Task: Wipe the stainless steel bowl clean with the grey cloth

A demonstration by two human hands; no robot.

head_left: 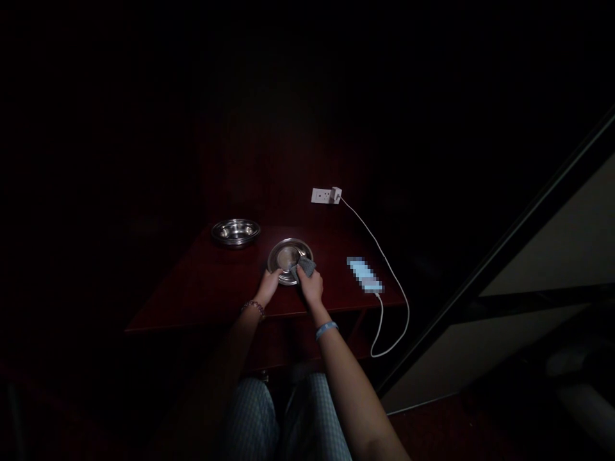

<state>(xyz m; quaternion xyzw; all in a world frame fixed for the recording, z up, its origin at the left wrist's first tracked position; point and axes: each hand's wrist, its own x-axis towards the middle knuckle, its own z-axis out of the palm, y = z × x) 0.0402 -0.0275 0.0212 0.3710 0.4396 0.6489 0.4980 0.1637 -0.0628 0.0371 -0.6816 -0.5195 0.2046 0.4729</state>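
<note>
Near the centre of the frame, a metal bowl (287, 258) sits at the near edge of the tabletop (206, 288). The left hand's (270, 285) fingers grip its rim; the right hand's (311, 286) fingers pinch a gray cloth (306, 265) against its inside. Wiping seems under way, not finished; whether the stacked bowls (235, 242), left of centre, are already wiped cannot be told.

Facing a bench (202, 288), with a dish (287, 257) near its front edge between left hand (269, 285) and right hand (312, 287); in the latter, a cloth (308, 265). Behind and left of the dish, to stacked bowls (235, 242); rightward, to a phone (364, 275); behind, to a wall socket (319, 196), joined to the phone by a cable (408, 307) looping below the bench's front edge.
</note>
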